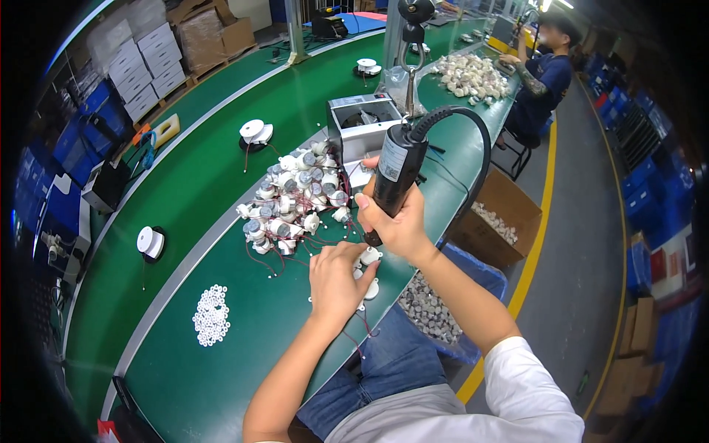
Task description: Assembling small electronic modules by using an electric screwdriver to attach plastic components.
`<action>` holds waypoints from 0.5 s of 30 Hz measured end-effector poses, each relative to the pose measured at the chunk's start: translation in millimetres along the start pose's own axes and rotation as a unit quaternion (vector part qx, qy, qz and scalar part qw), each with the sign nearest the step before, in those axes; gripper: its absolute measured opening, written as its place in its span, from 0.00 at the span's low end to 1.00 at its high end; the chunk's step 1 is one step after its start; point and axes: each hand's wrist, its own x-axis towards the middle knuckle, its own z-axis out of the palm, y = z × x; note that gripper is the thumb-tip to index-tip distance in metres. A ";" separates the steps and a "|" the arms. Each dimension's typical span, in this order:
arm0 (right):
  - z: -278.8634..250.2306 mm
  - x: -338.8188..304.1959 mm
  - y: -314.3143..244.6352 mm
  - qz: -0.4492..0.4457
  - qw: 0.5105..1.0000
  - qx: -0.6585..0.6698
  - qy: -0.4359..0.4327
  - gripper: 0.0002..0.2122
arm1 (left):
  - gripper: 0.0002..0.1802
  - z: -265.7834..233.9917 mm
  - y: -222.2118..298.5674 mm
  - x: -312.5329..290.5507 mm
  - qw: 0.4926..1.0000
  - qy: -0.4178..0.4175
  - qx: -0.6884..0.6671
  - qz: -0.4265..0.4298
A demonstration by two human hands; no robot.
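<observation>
My right hand (405,225) is wrapped round a black electric screwdriver (391,173), which hangs from a metal hook and stands nearly upright, tip down. Right under its tip is a small white plastic housing (370,256). My left hand (336,275) steadies that housing on the green bench, thumb on one side and fingers on the other. More white round parts (371,289) lie beside the left thumb, partly covered by the hand. Ahead and to the left is a heap of small motors in white housings with red wires (292,196). Small white rings (211,316) lie in a pile at the left.
A grey-and-black box (362,118) stands beyond the motors. White round units on black bases (150,242) sit along the green conveyor (193,214). Below the bench's right edge are a cardboard box (521,203) and a blue-lined bin (480,273). A person (545,81) sits farther along.
</observation>
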 end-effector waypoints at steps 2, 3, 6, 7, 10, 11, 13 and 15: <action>-0.4 -0.4 4.6 -0.003 1.000 0.012 -0.014 0.21 | 0.18 0.7 -2.0 0.7 1.000 -0.012 -0.015 -0.010; -0.5 -0.2 6.2 -0.006 0.999 0.023 -0.027 0.19 | 0.18 1.0 -2.5 0.8 1.000 -0.011 -0.014 -0.011; -1.0 6.7 6.9 0.025 0.997 0.019 -0.065 0.16 | 0.18 2.3 -3.5 0.7 1.000 -0.007 -0.012 -0.009; -2.2 7.9 9.9 0.022 0.997 0.009 -0.075 0.14 | 0.17 2.8 -4.1 1.0 1.000 -0.009 -0.018 -0.010; -4.5 9.3 10.8 0.061 0.993 0.042 -0.089 0.12 | 0.17 4.2 -4.8 0.7 0.999 -0.011 -0.032 -0.014; -5.4 8.5 11.6 0.061 0.993 0.041 -0.088 0.12 | 0.17 4.6 -4.7 0.3 0.999 -0.011 -0.040 -0.017; -6.4 5.9 14.8 0.051 0.994 0.053 -0.083 0.12 | 0.17 4.8 -5.1 0.0 0.999 -0.013 -0.046 -0.019; -6.4 1.6 15.4 0.029 0.996 0.034 -0.078 0.12 | 0.17 5.0 -4.9 0.6 0.998 -0.016 -0.052 -0.021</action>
